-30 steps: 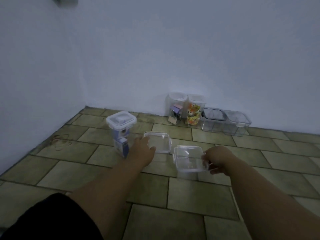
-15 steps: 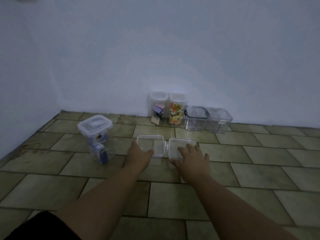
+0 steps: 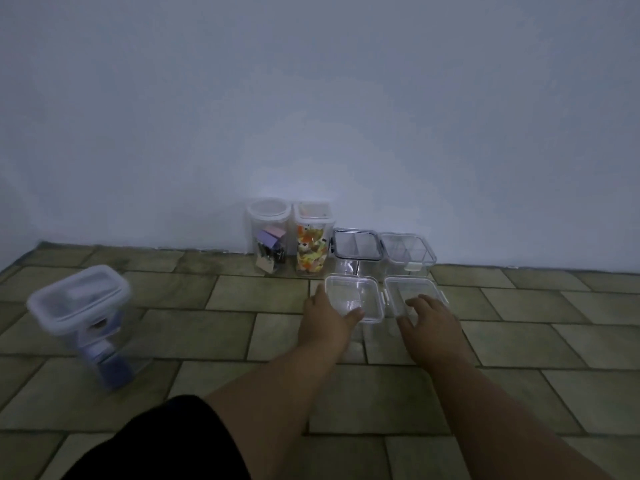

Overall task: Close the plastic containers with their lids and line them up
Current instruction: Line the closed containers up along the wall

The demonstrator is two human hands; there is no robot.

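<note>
Two clear lidded containers stand side by side on the tiled floor. My left hand (image 3: 327,318) grips the near left edge of the left container (image 3: 355,296), thumb on its lid. My right hand (image 3: 429,323) rests with spread fingers on the lid of the right container (image 3: 414,289). Just behind them, against the wall, stand a dark-rimmed clear box (image 3: 356,249) and a clear box (image 3: 408,252), both lidded.
Two tall jars stand by the wall: a round one with purple clips (image 3: 268,233) and one with orange and yellow pieces (image 3: 311,237). A tall white-lidded container with blue contents (image 3: 85,317) stands at the left. Open floor tiles (image 3: 519,341) lie on the right.
Both hands have pushed the two containers away from me, up to the row at the wall. The view has shifted, so the white-lidded container now sits further left.
</note>
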